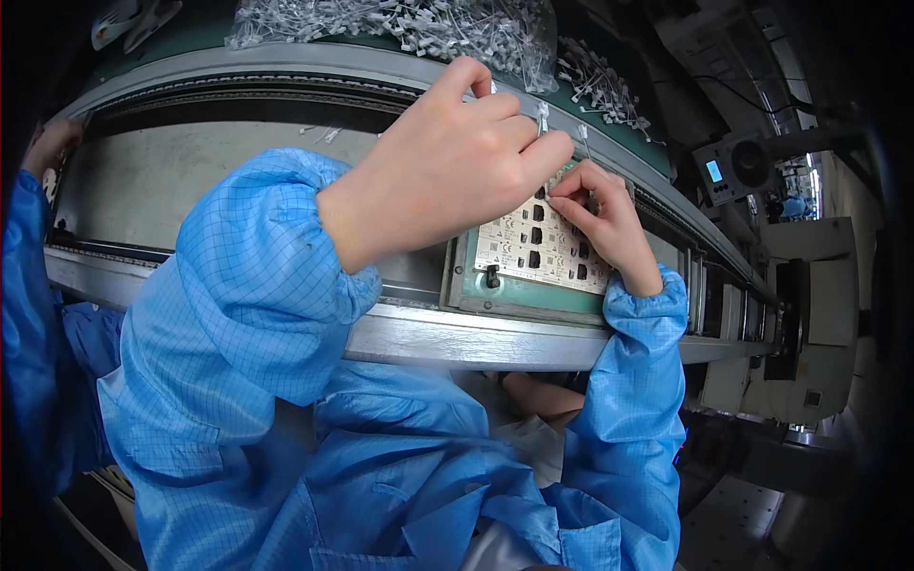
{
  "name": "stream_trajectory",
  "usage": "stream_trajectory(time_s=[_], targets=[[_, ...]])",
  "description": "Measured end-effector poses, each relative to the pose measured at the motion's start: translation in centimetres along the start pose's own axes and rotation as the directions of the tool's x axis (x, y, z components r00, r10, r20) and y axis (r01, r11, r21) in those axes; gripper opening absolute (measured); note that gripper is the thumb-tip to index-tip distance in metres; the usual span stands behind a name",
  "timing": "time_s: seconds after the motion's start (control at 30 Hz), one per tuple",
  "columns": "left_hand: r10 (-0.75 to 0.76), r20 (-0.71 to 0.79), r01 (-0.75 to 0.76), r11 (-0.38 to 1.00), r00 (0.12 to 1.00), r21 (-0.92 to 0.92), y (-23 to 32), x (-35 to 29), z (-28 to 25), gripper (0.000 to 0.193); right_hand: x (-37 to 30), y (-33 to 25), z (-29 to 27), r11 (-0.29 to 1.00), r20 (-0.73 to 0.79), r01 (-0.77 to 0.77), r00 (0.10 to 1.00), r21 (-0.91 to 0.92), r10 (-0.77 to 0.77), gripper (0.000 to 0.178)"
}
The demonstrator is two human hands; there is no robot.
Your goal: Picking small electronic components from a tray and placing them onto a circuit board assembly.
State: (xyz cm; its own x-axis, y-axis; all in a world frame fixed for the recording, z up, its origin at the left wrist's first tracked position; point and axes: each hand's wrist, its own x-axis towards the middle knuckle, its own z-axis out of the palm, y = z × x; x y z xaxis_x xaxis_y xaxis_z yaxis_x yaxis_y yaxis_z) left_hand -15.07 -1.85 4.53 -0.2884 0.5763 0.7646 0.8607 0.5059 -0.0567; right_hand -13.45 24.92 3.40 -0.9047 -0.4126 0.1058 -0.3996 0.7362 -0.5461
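Observation:
My left hand (457,162) is raised over the far part of a white circuit board panel (505,252), its back toward me. Its fingers are curled, and whatever they hold is hidden. Close to its knuckles, a white connector with thin leads (543,116) sticks up at the rail. My right hand (609,217) reaches in from the right, thumb and index finger pinched at the board's surface; what lies between them is too small to name. Rows of black components (535,235) stand on the panel, which sits in a green fixture (552,293). My left hand covers part of the panel.
A clear bag of white connector leads (457,33) lies beyond the rail, with a loose pile (605,86) beside it. The metal front rail (457,333) runs between me and the fixture. Another person's hand (52,145) is at far left. A device with a lit screen (728,171) stands right.

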Motion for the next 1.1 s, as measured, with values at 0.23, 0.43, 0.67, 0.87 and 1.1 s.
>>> stream_trajectory(time_s=[0.23, 0.43, 0.67, 0.87, 1.1], targets=[[-0.008, -0.041, 0.007, 1.000, 0.999, -0.027, -0.3, -0.1, 0.6, 0.010, -0.2, -0.4, -0.1, 0.984, -0.013, 0.099, 0.995, -0.150, -0.102, 0.007], [-0.027, 0.068, 0.029, 0.999, 0.997, -0.028, 0.0, -0.4, 0.4, 0.020, -0.1, 0.8, 0.0, 0.997, 0.024, -0.029, 0.999, 0.067, 0.027, 0.006], [0.042, 0.092, -0.041, 0.999, 0.995, -0.015, -0.2, 0.5, -0.9, 0.013, -0.4, 0.1, -0.3, 0.979, 0.033, -0.180, 0.983, 0.100, 0.178, 0.004], [-0.040, 0.074, 0.040, 0.999, 0.996, 0.006, 0.3, -0.3, 0.4, 0.018, -0.6, -1.2, -0.7, 0.969, 0.026, -0.005, 1.000, -0.247, 0.012, 0.007], [-0.139, 0.120, 0.145, 0.988, 0.983, -0.043, 1.2, -0.9, 1.5, 0.008, -2.0, -2.3, -2.4, 0.925, 0.121, 0.114, 0.990, -0.362, -0.075, 0.017]])
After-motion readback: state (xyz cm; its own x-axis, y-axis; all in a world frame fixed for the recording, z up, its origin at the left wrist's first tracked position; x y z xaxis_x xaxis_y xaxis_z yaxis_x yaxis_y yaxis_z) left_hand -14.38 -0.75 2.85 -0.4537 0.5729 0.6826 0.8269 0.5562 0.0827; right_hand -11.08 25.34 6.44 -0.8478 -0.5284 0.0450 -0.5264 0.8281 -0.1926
